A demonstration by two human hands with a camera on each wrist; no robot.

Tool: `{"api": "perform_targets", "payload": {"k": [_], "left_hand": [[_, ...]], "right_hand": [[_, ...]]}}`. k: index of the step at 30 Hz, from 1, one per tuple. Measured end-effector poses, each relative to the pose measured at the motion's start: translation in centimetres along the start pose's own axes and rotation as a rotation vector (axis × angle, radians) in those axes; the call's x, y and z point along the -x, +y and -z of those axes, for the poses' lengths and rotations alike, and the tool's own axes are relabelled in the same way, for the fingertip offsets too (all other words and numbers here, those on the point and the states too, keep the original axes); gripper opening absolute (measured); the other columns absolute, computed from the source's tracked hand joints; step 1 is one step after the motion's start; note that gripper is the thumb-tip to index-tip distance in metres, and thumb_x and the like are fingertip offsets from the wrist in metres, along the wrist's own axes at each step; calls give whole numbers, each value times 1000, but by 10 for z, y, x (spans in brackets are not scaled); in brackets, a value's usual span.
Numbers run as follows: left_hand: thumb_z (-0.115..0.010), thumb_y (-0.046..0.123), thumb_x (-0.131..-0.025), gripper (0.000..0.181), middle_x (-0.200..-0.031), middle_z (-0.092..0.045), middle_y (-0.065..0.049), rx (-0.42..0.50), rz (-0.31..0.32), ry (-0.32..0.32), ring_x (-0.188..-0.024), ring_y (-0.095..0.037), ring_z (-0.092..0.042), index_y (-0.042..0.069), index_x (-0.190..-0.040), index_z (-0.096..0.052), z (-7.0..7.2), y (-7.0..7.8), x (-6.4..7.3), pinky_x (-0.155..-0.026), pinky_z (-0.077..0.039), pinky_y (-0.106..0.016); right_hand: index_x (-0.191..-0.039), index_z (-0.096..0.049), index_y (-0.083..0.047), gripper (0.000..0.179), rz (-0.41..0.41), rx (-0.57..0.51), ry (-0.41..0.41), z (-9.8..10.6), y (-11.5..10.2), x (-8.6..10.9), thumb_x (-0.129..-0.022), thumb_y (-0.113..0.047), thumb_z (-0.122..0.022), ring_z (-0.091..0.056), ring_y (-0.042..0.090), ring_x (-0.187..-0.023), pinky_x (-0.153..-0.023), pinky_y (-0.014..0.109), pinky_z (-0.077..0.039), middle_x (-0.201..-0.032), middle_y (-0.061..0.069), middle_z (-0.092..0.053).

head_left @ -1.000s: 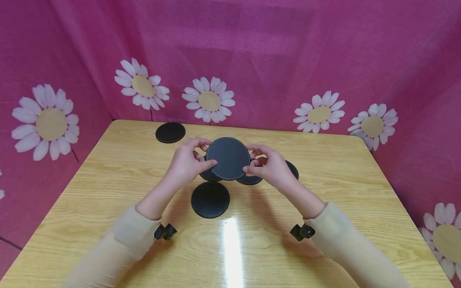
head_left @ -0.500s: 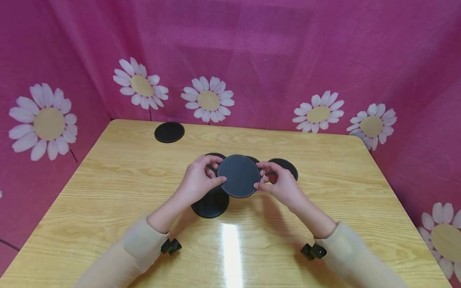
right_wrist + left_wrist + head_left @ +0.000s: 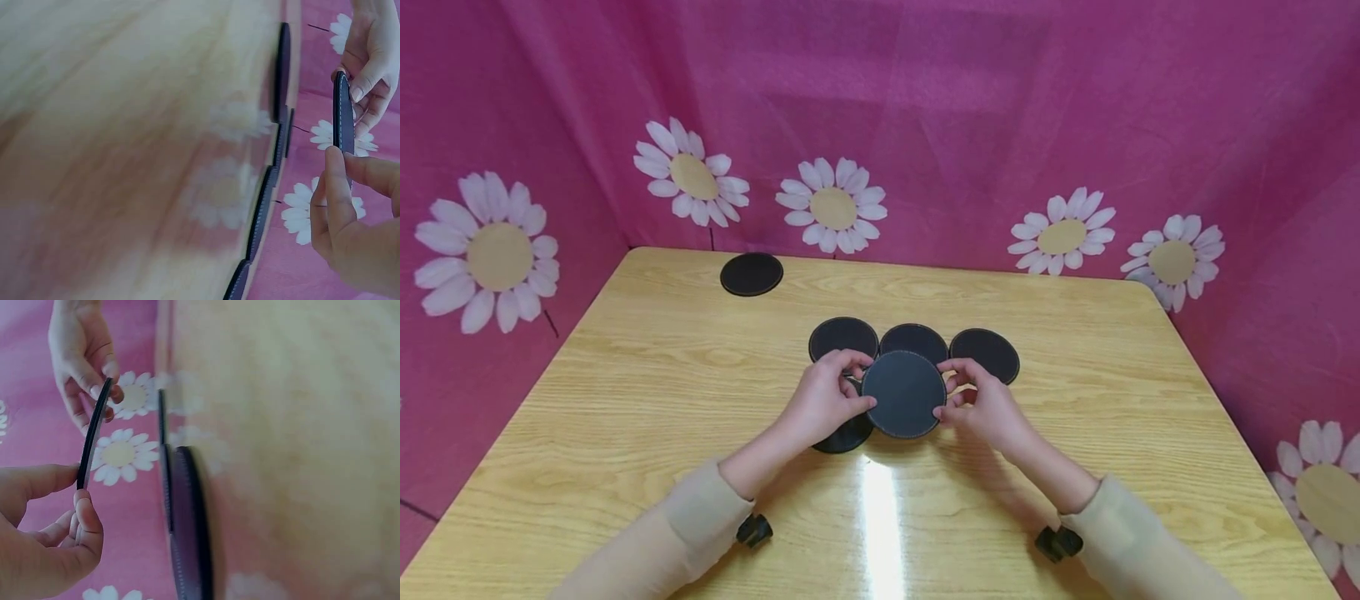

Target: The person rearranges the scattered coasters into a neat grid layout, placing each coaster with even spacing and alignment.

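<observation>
and the held disc (image 3: 904, 395) has come toward the near side, left grip (image 3: 824, 398) and right grip (image 3: 989, 408) pinching its edges above the worktop (image 3: 1120, 400), uncovering more of the three-disc row (image 3: 913, 337); seemingly not placed yet.

White glare (image 3: 882, 533) streaks the table (image 3: 647, 350); wrist views look hazy.

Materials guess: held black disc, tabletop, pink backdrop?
Held black disc: leather or faux leather, smooth and fairly matte; pale stitching runs along its edge. Can't tell real from synthetic.

Tabletop: wood or wood-look laminate, glossy; grain lines plus a bright glare streak. Look leaves it open.

Pink backdrop: probably fabric, low sheen; soft folds and creases.
</observation>
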State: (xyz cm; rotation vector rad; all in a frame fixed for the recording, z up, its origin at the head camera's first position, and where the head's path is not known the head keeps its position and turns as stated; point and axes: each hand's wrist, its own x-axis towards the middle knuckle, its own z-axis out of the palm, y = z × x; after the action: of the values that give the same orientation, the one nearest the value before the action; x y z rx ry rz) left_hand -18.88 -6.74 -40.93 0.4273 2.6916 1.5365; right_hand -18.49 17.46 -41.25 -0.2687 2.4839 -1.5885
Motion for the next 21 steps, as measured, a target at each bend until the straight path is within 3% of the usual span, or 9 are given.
{"api": "perform_targets", "payload": {"k": [8,21], "left_hand": [[-81,3,-70,47,-86,-51,-3,-87,22,-82,-60,-5,-56,6,-112,-61,-13,-6,2,-64,-50,-22],[-81,2,-69,51,-83,-53,-5,-199,-14,-189,-59,-5,-56,3,-114,-57,-27,-14,-9,-67,-50,-23]], "right_hand": [[-121,-53,-4,61,22,98,-12,1,14,3,-67,8,-79,-54,16,-63,-56,23,-53,-89,15,-53],[-117,-54,-3,59,99,307,-7,2,27,1,-65,7,-81,-56,13,-64,-60,19,-49,-83,10,-57]]}}
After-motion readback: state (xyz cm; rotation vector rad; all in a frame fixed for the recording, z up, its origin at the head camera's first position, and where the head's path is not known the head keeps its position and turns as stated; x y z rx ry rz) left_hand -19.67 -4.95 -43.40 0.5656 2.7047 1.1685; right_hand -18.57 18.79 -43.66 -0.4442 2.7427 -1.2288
